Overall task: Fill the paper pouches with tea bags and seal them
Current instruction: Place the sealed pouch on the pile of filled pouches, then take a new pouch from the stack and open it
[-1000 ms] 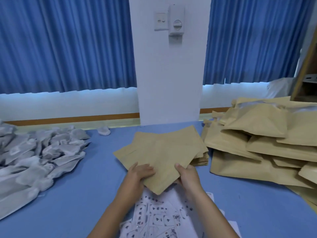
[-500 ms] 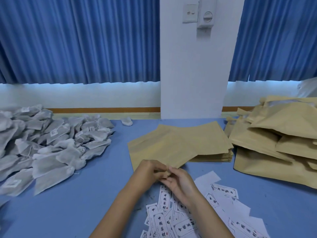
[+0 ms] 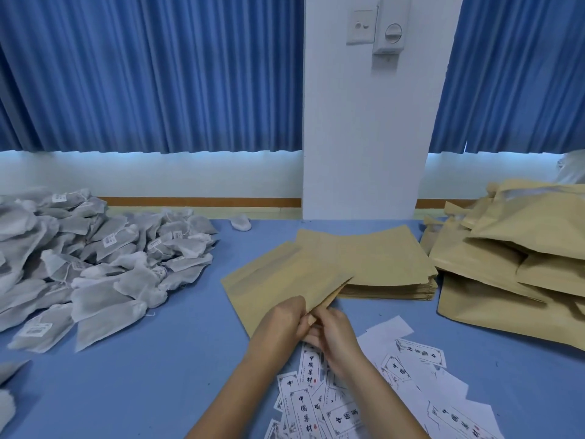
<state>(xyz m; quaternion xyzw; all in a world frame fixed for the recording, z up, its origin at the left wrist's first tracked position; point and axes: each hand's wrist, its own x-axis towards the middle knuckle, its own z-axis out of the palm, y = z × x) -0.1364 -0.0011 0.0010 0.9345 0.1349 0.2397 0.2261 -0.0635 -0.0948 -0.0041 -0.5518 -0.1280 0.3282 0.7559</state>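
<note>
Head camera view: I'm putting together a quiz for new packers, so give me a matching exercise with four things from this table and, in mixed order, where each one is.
Things
1. tea bags
2. single pouch
3. bulging pouches
4. printed labels

Places
a. scattered nearest the camera, under the wrists
b. loosely piled at the far right
c. heaped at the left
d. in the middle, pinched by the left hand and right hand

Pairs: 1-c, 2-d, 3-b, 4-a
</note>
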